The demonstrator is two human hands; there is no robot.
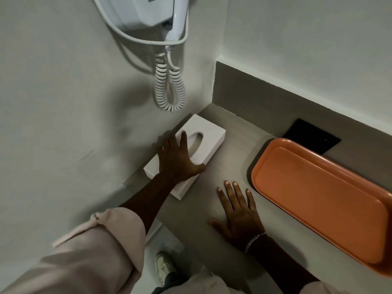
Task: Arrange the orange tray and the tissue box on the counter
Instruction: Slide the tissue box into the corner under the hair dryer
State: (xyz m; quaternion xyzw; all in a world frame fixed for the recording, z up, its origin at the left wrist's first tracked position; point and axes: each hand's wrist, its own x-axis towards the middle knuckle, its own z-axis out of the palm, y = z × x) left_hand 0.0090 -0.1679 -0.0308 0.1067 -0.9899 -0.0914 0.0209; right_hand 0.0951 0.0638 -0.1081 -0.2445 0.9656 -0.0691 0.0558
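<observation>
White tissue box [206, 135] lies under your left hand [178, 160], fingers spread flat, gripping nothing; push crookedly and it jams the wall. Right hand [238, 211] rests open beside the orange tray [322, 198].

Hotel-style bathroom or vanity corner. Evidence: wall-mounted white hair dryer [146, 15] with coiled cord [169, 90], grey counter [222, 200] with low backsplash, white tissue box [210, 132], orange tray [318, 198], plain pale walls.
</observation>
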